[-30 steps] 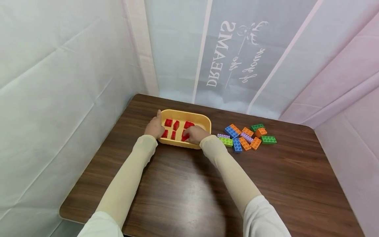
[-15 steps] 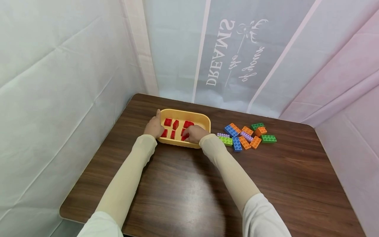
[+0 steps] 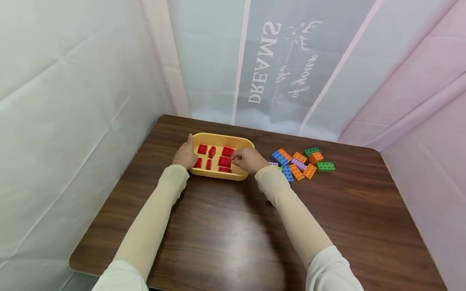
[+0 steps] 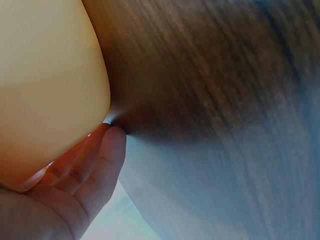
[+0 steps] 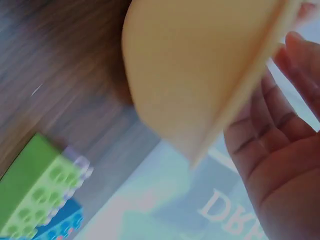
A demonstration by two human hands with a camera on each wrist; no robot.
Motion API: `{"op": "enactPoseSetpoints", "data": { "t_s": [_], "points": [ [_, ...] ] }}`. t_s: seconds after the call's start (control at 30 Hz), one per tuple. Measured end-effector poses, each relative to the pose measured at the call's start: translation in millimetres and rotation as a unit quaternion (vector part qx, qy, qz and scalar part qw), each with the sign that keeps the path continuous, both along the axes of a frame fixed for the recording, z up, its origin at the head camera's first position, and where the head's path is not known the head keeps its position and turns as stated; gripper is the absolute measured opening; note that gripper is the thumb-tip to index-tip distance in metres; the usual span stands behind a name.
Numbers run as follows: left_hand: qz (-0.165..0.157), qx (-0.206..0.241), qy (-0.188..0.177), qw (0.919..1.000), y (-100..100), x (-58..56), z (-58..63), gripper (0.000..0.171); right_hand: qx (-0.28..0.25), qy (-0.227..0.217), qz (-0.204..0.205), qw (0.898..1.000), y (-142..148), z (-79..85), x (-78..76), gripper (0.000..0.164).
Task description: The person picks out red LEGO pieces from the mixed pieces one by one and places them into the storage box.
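A yellow tray (image 3: 243,176) holds several red bricks, among them a brick (image 3: 202,149) at the back left and a brick (image 3: 224,161) right of the middle. My left hand (image 3: 184,155) grips the tray's left end, thumb inside the rim. In the left wrist view its fingers (image 4: 107,160) lie along the outer wall. Over the tray's right part is my right hand (image 3: 250,160), its fingertips beside the red bricks. The right wrist view shows its thumb and fingers (image 5: 265,120) loosely bent and apart beyond the rim; nothing is seen between them.
Right of the tray lies a loose group of bricks: orange (image 3: 310,171), blue (image 3: 287,173), green (image 3: 325,166) and purple (image 3: 299,163). A lime brick (image 5: 37,187) shows in the right wrist view. Cloth curtains (image 3: 204,60) bound the dark wooden table (image 3: 218,226).
My right hand has let go of the red bricks at the tray's right side and drawn back to the right, uncovering them. The left hand stays on the tray's end. The head view has shifted slightly.
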State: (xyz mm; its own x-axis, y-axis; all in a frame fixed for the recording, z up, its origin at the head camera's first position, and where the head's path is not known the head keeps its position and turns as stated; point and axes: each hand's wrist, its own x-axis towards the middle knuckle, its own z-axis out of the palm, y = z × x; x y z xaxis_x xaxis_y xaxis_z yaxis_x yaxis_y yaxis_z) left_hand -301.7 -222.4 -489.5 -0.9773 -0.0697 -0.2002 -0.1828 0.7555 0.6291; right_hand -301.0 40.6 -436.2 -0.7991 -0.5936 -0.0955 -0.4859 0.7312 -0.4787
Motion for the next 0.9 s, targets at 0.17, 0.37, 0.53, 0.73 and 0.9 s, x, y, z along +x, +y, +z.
{"op": "enactPoseSetpoints", "data": {
  "t_s": [0.17, 0.37, 0.53, 0.73, 0.9],
  "points": [
    [-0.003, 0.001, -0.013, 0.9999, 0, 0.5, 2.0, 0.087, -0.048, -0.009, -0.052, 0.997, 34, 8.6, 16.5, 0.020],
    [-0.003, -0.001, -0.016, 0.9999, 1, 1.0, 4.6, 0.087, -0.068, -0.018, -0.083, 0.994, 91, -0.6, 45.3, 0.019],
    [-0.001, -0.004, -0.015, 0.9999, 1, 1.5, 6.1, 0.087, -0.027, -0.020, -0.095, 0.995, 129, -10.4, 65.8, 0.028],
    [-0.005, -0.009, -0.011, 0.9999, 1, 3.1, 6.2, 0.086, 0.071, -0.042, -0.127, 0.989, 147, -19.4, 81.4, 0.069],
    [-0.010, -0.011, -0.012, 0.9998, 4, 3.8, 5.5, 0.087, 0.105, -0.041, -0.122, 0.986, 145, -24.4, 89.0, 0.089]
  ]
}}
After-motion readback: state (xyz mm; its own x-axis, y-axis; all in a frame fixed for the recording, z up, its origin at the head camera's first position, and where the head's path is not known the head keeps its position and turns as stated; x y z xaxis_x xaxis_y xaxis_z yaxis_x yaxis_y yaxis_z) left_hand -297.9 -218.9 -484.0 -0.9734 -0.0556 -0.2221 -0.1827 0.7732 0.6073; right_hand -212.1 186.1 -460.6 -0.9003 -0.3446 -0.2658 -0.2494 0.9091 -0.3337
